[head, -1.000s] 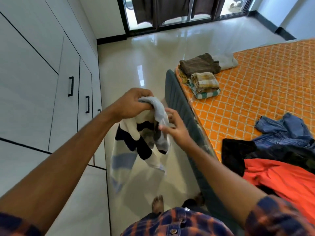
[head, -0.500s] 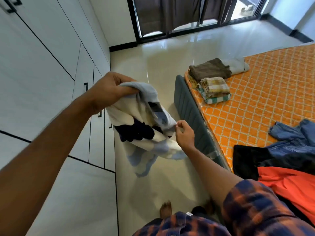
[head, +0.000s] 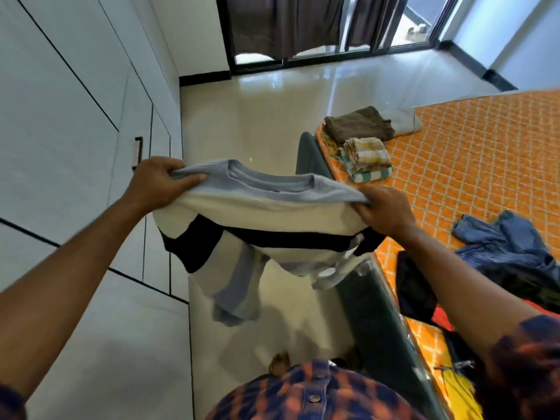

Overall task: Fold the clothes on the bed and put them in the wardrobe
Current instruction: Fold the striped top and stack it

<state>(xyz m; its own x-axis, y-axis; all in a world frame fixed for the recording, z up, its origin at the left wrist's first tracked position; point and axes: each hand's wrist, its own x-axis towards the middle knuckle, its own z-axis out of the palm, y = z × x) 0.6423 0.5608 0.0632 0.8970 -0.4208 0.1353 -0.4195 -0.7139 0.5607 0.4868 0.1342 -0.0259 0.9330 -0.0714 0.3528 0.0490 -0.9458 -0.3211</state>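
Observation:
I hold a striped T-shirt [head: 266, 213] in grey-blue, cream and black, stretched out by its shoulders above the floor beside the bed. My left hand [head: 157, 184] grips the left shoulder and my right hand [head: 383, 210] grips the right shoulder. The collar faces away from me and the body hangs down with a sleeve dangling. On the orange bed [head: 472, 153] lie a brown folded garment [head: 357, 124] and a folded checked cloth [head: 366, 154] at its far corner. Unfolded clothes, blue denim [head: 509, 241], black [head: 418, 286] and red, are heaped near me on the right.
White wardrobe doors [head: 75, 131] with black handles [head: 138, 151] line the left side. A glossy tiled floor [head: 272, 107] runs between wardrobe and bed toward a dark-curtained glass door [head: 303, 28]. The bed's grey padded edge [head: 372, 304] is just right of the hanging shirt.
The bunched shirt has been spread out: my hands moved apart to its two shoulders, and it now hangs wide and flat instead of crumpled between them.

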